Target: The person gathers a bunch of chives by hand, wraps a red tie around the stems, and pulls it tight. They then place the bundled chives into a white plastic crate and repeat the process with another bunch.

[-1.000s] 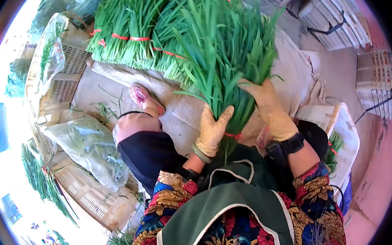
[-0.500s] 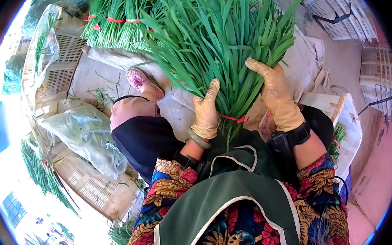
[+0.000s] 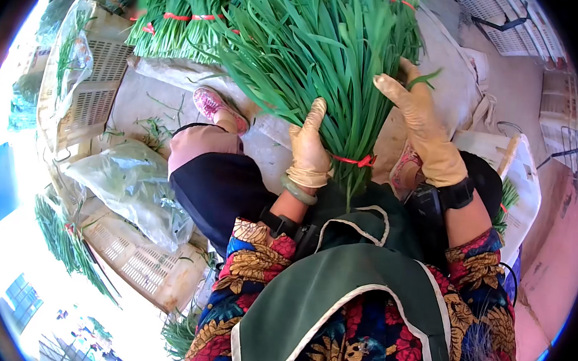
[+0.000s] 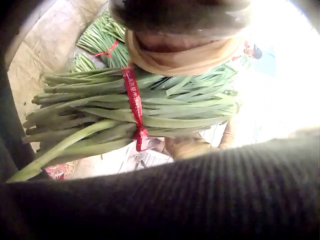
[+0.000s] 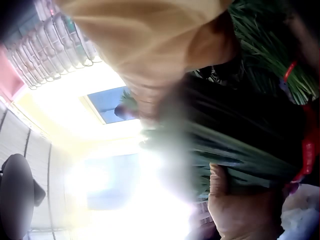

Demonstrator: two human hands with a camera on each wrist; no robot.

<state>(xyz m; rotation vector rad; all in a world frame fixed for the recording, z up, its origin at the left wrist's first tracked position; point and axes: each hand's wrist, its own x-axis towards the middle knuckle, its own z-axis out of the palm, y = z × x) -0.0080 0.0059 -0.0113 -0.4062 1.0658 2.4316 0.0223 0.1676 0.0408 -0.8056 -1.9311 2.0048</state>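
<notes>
A large bunch of garlic chives [image 3: 322, 70] stands with its leaves fanned forward and its stem ends against the green apron [image 3: 343, 270]. Around the stems runs a printed red tie [image 4: 134, 100], knotted on one side. My gloved left hand [image 3: 309, 149] grips the bunch from the left just above the tie, thumb lying along the leaves. At the right edge of the leaves is my gloved right hand [image 3: 428, 129], its thumb apart from its fingers. One stray leaf [image 3: 425, 78] sticks out beside those fingers. In the right wrist view, the right glove [image 5: 150, 40] partly covers the leaves.
Several tied chive bunches [image 3: 179, 35] lie ahead on sacking. To the left are plastic crates [image 3: 100, 76] and a clear plastic bag [image 3: 133, 184]. Another crate [image 3: 520, 188] holding chives stands close on the right. White crates [image 3: 510, 28] are stacked at the far right.
The bunch has tilted and its leaves have spread wider to the left. My right hand has moved from against the leaves out to their right edge. The left hand keeps its grip.
</notes>
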